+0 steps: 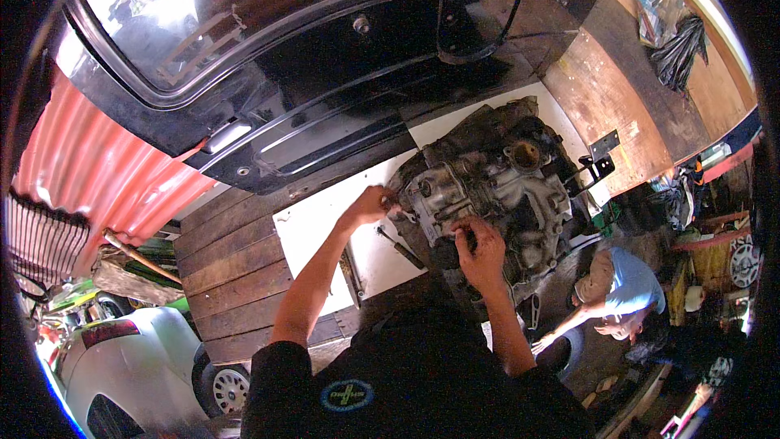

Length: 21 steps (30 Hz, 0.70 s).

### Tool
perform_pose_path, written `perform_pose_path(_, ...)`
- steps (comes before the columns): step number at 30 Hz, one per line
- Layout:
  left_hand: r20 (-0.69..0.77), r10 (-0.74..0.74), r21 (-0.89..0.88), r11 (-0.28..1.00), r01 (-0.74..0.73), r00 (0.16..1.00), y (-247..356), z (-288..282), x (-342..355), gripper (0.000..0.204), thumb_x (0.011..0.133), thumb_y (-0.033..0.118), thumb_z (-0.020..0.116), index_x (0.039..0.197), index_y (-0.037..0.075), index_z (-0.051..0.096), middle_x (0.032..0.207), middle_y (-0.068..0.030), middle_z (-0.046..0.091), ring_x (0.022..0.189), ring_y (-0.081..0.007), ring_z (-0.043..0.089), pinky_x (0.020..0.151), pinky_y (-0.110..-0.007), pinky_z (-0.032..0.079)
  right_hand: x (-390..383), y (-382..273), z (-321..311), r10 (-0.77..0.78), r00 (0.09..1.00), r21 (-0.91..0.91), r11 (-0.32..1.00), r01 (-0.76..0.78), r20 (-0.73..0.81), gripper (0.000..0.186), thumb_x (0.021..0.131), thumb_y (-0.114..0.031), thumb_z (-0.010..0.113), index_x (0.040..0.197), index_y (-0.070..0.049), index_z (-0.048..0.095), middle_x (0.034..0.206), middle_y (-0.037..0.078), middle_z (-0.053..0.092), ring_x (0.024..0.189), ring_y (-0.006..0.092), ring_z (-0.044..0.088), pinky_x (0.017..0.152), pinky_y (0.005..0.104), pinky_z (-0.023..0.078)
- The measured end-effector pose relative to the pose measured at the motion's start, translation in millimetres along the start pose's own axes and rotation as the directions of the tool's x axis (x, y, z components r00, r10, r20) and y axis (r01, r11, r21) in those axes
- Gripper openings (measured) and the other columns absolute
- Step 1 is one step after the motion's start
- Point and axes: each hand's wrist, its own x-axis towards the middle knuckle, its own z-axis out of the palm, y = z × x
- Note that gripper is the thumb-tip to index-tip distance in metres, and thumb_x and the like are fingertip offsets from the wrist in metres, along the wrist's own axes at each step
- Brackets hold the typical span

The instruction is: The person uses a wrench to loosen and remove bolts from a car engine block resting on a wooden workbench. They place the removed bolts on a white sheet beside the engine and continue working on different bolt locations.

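Observation:
A greasy metal engine [528, 223] with ribbed castings and a round, rusty-looking port lies on the bench in front of me. My left hand [372, 204] is at its left side, fingers curled in against a pale metal edge; what they grip is hidden. At the near edge of the engine my right hand [482, 252] has its fingers bent and drawn together against the casting. Whatever is between those fingers is too small to make out. A dark hand tool with a long shaft [400, 248] lies on the white sheet just below my left hand.
The white sheet [309, 236] covers part of the plank bench [231, 264]. Another long, thin tool [351, 279] lies near my left forearm. A black vehicle panel with a window [325, 106] stands behind the bench. To the right, a person in blue [630, 284] bends beside a tyre [566, 352].

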Motion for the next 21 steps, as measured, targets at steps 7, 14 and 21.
perform_pose_path(7,0.127,-0.35,-0.845,0.452,0.286,0.928,6,118,-63,0.053,0.094,0.059,0.053,0.083,0.007,0.061,0.065,0.0001,0.051,0.061,-0.0164,0.048,0.057,-0.032,0.04,4,-12,-2,-0.023,0.999,0.052,0.998,0.025,-0.026,0.007,0.086,-0.01,0.06,0.089,-0.004,0.063,0.087,0.011,0.067,0.081,0.0299,0.065,0.072,0.0379,0.049)
perform_pose_path(14,0.08,-0.542,-0.971,0.146,0.188,0.837,47,128,-91,0.055,0.094,0.061,0.049,0.074,0.01,0.054,0.058,0.0032,0.039,0.052,-0.0113,0.037,0.05,-0.028,0.03,3,-10,-4,-0.031,0.999,0.06,0.998,0.033,-0.023,0.008,0.085,-0.01,0.06,0.089,-0.004,0.063,0.088,0.011,0.067,0.081,0.0309,0.065,0.073,0.0383,0.049)
perform_pose_path(21,-0.376,-0.349,-0.469,0.871,0.148,0.858,-9,115,-88,0.056,0.095,0.052,0.053,0.075,0.001,0.061,0.063,-0.0133,0.056,0.056,-0.0209,0.051,0.057,-0.04,0.041,3,-6,0,-0.011,1.0,0.052,0.999,0.011,0.003,0.01,0.084,-0.015,0.062,0.093,-0.01,0.064,0.091,0.009,0.068,0.086,0.0331,0.064,0.077,0.0446,0.047)
